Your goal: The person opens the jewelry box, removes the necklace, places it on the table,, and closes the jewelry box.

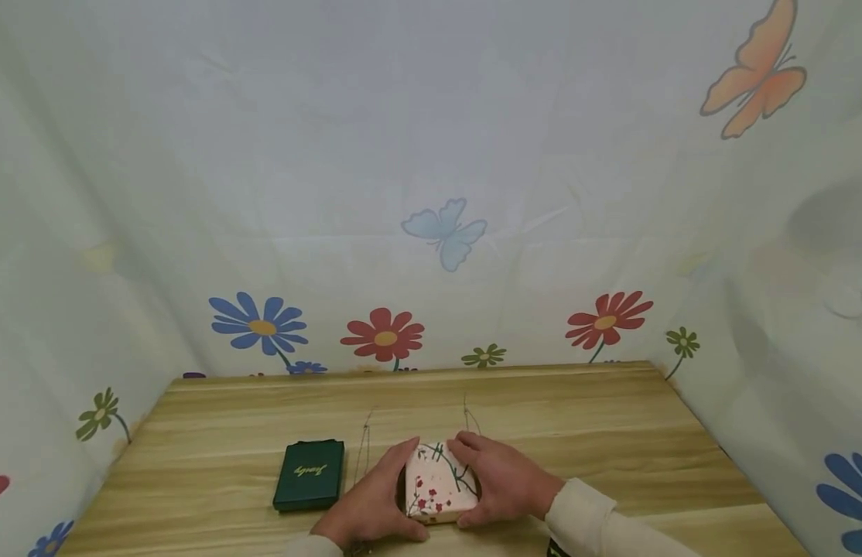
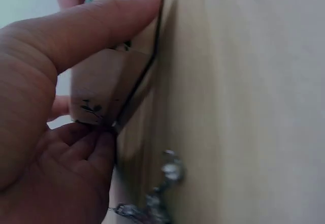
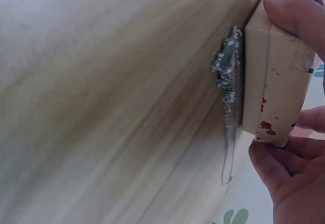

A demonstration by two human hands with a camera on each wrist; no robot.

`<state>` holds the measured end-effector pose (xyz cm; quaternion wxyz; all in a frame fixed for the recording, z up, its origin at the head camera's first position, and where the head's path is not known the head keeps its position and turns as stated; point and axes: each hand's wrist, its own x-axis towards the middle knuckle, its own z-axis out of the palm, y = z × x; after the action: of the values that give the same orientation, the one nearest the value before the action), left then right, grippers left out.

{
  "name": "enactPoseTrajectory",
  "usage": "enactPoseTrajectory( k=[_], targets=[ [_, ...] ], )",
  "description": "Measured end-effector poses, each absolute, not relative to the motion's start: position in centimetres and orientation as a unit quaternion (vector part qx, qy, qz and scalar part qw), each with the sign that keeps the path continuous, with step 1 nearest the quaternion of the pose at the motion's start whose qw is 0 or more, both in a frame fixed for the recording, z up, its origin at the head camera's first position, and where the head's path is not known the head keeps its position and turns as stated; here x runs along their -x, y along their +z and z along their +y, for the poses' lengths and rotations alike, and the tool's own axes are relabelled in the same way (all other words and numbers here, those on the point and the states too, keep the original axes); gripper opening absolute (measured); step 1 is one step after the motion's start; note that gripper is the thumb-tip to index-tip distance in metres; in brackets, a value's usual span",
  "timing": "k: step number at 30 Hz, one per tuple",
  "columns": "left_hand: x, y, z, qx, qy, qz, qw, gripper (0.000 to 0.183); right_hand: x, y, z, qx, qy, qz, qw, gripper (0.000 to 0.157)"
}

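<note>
A small cream gift box (image 1: pixel 439 478) with red blossoms and green stems on its lid sits on the table in front of me. From its left side my left hand (image 1: pixel 377 497) grips it, thumb along the near edge, fingers at the far corner. My right hand (image 1: pixel 502 478) holds the opposite side the same way. Beside the left hand lies a thin necklace (image 1: pixel 365 441), whose jewelled silver end (image 2: pixel 171 171) shows in the left wrist view. Another silver necklace (image 3: pixel 228 76) lies close along the box's right side, mostly hidden by the right hand in the head view.
A dark green box (image 1: pixel 309 475) with gold lettering lies left of the left hand. The wood-grain table (image 1: pixel 584 418) ends at a cloth backdrop (image 1: pixel 319 193) printed with flowers and butterflies. Part of a dark object (image 1: pixel 556 549) shows beneath the right sleeve at the bottom edge.
</note>
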<state>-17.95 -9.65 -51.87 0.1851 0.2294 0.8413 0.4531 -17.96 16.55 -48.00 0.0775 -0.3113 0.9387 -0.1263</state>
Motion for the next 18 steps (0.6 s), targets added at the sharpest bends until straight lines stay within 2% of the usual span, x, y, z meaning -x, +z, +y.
enactPoseTrajectory(
  k=[18],
  targets=[
    [18.84, -51.14, -9.64, -0.236, 0.412, 0.858, 0.196, 0.126, 17.04, -48.13, 15.86, 0.281, -0.109, 0.949, 0.091, 0.112]
  ],
)
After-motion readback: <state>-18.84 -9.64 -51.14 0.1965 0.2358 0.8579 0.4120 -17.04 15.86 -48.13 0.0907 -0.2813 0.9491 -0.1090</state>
